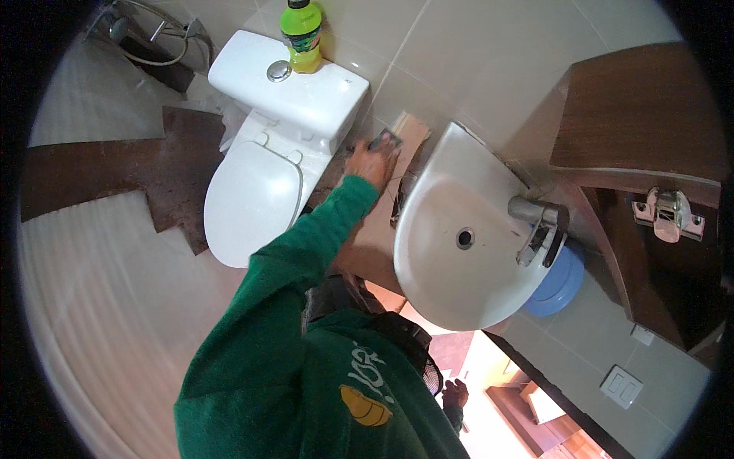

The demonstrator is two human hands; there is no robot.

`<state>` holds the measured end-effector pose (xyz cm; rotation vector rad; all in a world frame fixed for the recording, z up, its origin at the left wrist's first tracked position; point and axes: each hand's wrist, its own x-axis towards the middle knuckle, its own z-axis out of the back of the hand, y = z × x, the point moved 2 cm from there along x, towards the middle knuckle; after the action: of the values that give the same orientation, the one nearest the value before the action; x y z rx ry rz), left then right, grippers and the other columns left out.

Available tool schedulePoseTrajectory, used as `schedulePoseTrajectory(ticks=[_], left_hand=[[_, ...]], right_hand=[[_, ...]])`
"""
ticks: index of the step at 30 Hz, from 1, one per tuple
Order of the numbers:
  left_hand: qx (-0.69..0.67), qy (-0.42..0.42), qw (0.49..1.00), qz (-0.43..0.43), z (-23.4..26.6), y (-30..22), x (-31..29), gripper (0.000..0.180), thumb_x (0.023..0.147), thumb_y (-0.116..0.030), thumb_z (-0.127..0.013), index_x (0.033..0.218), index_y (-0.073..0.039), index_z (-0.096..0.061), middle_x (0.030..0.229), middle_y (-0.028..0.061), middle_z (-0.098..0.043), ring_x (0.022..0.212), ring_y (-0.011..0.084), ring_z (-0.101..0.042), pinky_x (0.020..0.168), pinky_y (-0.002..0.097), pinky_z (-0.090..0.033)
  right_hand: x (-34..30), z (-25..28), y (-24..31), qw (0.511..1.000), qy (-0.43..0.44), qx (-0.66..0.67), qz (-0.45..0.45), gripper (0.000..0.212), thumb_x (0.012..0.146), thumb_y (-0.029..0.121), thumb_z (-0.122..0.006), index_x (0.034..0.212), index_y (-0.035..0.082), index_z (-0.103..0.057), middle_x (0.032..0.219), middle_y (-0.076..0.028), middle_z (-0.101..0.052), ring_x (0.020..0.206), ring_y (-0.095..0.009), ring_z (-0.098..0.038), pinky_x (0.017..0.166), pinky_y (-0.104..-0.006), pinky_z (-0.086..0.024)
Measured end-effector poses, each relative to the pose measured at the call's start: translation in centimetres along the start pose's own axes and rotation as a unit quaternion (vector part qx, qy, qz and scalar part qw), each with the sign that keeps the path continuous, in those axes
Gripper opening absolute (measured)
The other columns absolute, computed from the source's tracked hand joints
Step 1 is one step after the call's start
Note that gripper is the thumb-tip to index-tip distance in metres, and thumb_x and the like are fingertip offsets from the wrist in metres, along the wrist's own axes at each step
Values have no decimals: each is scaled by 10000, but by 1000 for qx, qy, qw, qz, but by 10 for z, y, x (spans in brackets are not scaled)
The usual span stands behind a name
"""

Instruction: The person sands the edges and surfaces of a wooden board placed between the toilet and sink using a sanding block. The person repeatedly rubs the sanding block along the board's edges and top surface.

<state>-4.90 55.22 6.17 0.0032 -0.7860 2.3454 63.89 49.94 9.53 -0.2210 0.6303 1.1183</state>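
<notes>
My left hand [373, 162], in a green sleeve, reaches down between the toilet and the washbasin. Its fingers are closed on a small dark flat pad [386, 139], pressed on a pinkish-brown board-like surface [415, 136]; the pad's exact kind is hard to make out. Close to the hand's left stands the white toilet [256, 195] with its lid down. The white washbasin [451, 191] is to its right. My right hand [455, 393], small and dark against bright light, hangs low at my right side. Its fingers look slightly apart, with nothing visible in them.
A yellow-green drink bottle [304, 42] stands on the toilet cistern [245, 61]. The metal tap [539, 222] rises from the basin, near a blue bowl [556, 287]. A brown wooden cabinet [634, 115] juts out at right. Translucent sheeting [107, 291] and brown panels [183, 164] lie at left.
</notes>
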Motion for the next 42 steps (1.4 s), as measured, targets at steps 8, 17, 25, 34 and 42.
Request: schedulePoseTrajectory(ticks=[8,17,25,34,42], left_hand=[[-27,-18,999,-32,-16,26,-24,293,917,-317,-583,1130,-135,-668,1210,84,-643,1006,392,-591,801,493,-538],[1,-13,999,-36,-26,17,12,321,909,-356,-594,1120,-129,-680,1215,76,-643,959,382,-607,811,470,-532],[-35,21,999,16,59,39,-148,278,889,-281,-646,1104,-114,-696,1161,85,-669,966,377,-613,842,445,-523],[-13,-39,998,-45,43,40,-147,274,891,-245,-638,1083,-56,-690,1165,118,-662,942,378,-612,836,439,-524],[4,1,1000,2,-6,37,-59,318,892,-284,-627,1123,-68,-664,1121,168,-660,903,386,-621,802,469,-521]], right_hand=[[-36,-5,43,985,-3,-168,39,515,758,265,-719,1144,-60,-615,1029,-238,-677,957,-324,-661,864,-402,-516],[39,1,-14,998,5,-26,54,496,788,181,-699,1198,-65,-569,931,-183,-681,751,-227,-658,637,-342,-525],[16,-7,1,978,78,-173,82,499,758,290,-667,1090,-81,-633,1041,-261,-665,974,-364,-653,858,-421,-525],[13,9,48,989,38,-117,80,508,763,196,-723,1157,-86,-573,991,-208,-693,868,-257,-682,759,-352,-543],[40,9,34,986,23,-114,116,469,785,245,-686,1143,-48,-608,977,-203,-700,917,-285,-680,816,-382,-535]])
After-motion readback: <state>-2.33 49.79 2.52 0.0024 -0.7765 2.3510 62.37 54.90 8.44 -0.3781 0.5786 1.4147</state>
